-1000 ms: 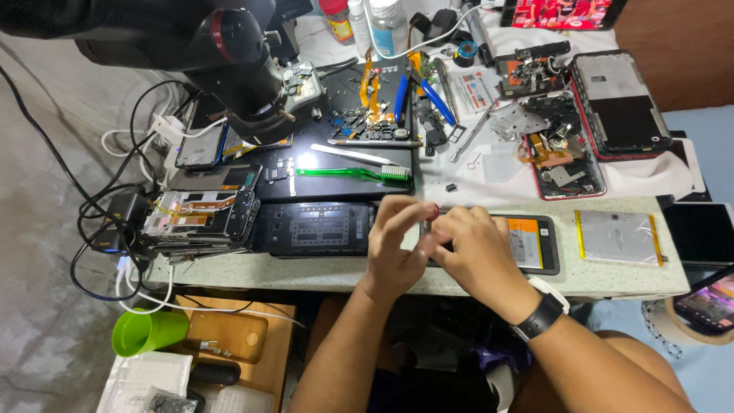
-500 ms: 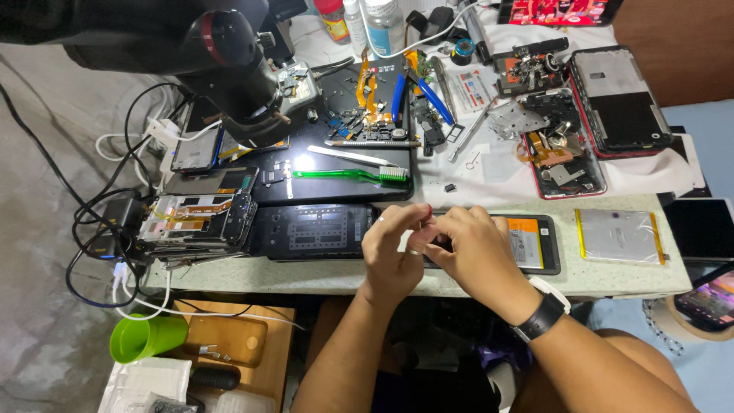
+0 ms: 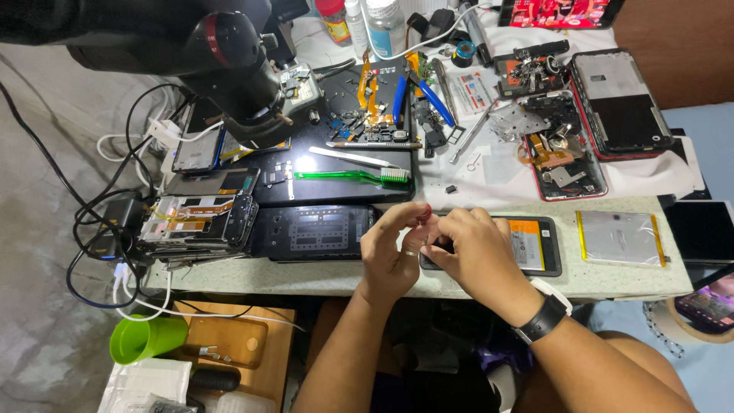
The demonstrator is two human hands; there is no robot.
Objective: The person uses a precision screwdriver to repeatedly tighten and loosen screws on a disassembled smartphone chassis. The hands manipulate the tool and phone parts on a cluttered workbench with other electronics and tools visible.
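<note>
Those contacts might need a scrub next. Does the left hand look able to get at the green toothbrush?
Probably yes: the green toothbrush lies uncovered on the black mat just beyond the left hand, nothing between them, though the fingers pinch a small part now.

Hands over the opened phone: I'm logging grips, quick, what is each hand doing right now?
Left hand: fingers curled, pinching a small red-tipped tool.
Right hand: fingers curled over the opened phone; contents cannot be told.

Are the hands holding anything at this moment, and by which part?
The left hand pinches a small red-tipped item at its top between the fingertips. The right hand meets it over the opened phone; what it grips cannot be told.
</note>
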